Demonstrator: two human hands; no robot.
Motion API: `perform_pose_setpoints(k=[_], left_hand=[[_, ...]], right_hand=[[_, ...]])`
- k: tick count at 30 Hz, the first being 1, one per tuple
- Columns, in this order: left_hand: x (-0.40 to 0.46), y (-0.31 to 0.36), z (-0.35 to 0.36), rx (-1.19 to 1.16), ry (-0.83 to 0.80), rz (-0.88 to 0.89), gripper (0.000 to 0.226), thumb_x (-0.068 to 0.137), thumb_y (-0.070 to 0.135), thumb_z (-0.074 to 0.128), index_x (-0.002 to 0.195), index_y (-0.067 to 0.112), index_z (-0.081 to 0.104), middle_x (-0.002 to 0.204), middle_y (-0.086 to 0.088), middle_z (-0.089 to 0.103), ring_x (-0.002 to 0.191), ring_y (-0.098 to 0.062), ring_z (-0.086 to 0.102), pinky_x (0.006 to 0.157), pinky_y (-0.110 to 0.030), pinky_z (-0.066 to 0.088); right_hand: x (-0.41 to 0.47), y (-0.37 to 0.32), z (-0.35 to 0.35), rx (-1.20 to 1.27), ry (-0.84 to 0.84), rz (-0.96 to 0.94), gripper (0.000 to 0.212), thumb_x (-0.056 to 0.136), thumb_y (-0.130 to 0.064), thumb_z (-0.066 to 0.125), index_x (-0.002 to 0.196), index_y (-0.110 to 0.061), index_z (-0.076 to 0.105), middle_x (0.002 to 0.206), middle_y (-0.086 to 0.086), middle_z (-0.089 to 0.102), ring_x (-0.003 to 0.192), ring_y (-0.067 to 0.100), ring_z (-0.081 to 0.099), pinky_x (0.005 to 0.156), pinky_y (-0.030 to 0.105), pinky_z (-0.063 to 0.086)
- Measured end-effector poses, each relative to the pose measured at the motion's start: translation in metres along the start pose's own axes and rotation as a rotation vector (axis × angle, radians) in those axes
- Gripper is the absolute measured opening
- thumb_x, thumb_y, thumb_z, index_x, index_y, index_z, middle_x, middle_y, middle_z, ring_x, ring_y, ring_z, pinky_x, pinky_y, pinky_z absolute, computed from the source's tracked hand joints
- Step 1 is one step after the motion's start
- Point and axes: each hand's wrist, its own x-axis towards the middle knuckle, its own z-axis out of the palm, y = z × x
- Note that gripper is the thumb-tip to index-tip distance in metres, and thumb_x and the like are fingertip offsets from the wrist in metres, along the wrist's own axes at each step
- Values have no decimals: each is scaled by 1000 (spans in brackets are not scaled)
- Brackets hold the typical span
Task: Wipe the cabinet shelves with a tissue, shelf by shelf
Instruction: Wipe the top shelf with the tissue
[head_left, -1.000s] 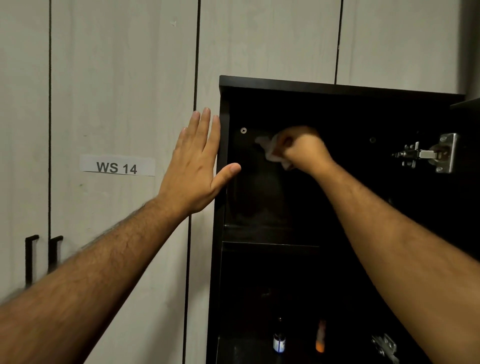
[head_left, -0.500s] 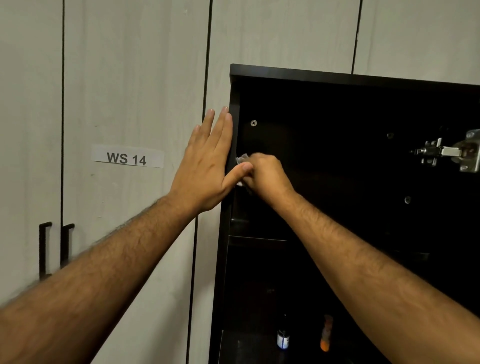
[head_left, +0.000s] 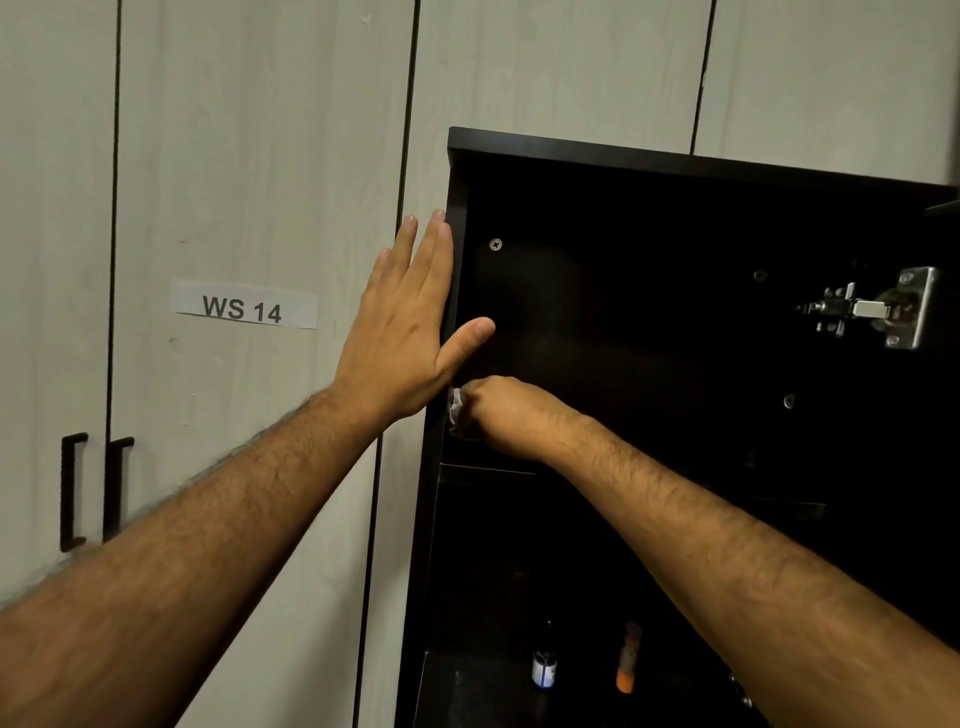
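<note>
The dark cabinet (head_left: 623, 161) stands open, its inside almost black. My right hand (head_left: 506, 413) is closed around a white tissue (head_left: 456, 408) and presses it against the inner left wall, just above the upper shelf (head_left: 488, 470). Only a small crumpled bit of tissue shows past the knuckles. My left hand (head_left: 410, 322) lies flat and open against the cabinet's left front edge, fingers pointing up, thumb hooked just inside the opening.
A metal door hinge (head_left: 878, 312) juts out at the right inside the cabinet. On a lower shelf stand a small dark bottle (head_left: 544, 667) and an orange tube (head_left: 627, 660). Pale wardrobe doors with a "WS 14" label (head_left: 244, 306) and black handles (head_left: 96, 491) fill the left.
My right hand has carried the tissue from the upper back of the compartment leftward and down the left inner wall, close to the shelf. The left hand stays braced on the edge.
</note>
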Motion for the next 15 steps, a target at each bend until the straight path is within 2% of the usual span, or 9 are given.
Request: perform_pose_setpoints(k=[2,5,10,12,14,15], left_hand=[[-1,1,1,-8,-3,-9,87,92,67,23,154,11,-1,163,-5,-2,150,-19,-9,122,-43,3],[-2,1,2,-12,-11,-19,87,92,68,22,154,11,-1,163,-4,-3,149,-19,-9,122,-43,4],[-4,0,1,-29,-12,-21,87,92,67,24,154,12,-1,163,-4,-3,149,-19,-9,121,-41,3],[-5,1,2,-40,-12,-24,87,92,67,25,154,12,-2,163,-5,-2,149,-19,-9,122,-42,3],[-5,1,2,-46,-9,-25,87,92,66,26,154,12,-1,163,-5,-1,150,-19,-8,122,-43,5],[-5,2,3,-46,-7,-23,86,93,66,26,154,12,-2,163,-5,-1,150,-19,-8,122,-44,5]], right_hand=[[-5,4,-3,-45,-26,17,18,95,-22,60,109,-13,67,107,1,64,92,18,64,80,33,54],[-19,24,-9,-30,-14,82,8,84,-18,66,88,-20,73,92,0,70,82,18,66,76,35,57],[-48,69,-19,-57,-50,300,8,73,-20,67,67,-24,71,75,-5,69,76,16,67,70,36,59],[-54,75,-20,-83,-46,390,11,75,-16,68,65,-21,70,74,-5,67,74,14,66,64,33,58],[-53,72,-19,-106,-16,428,24,84,-19,66,61,-21,61,72,-3,60,65,13,58,54,28,48],[-49,65,-19,-113,-3,431,28,88,-24,65,61,-21,58,72,-2,58,62,12,54,53,26,43]])
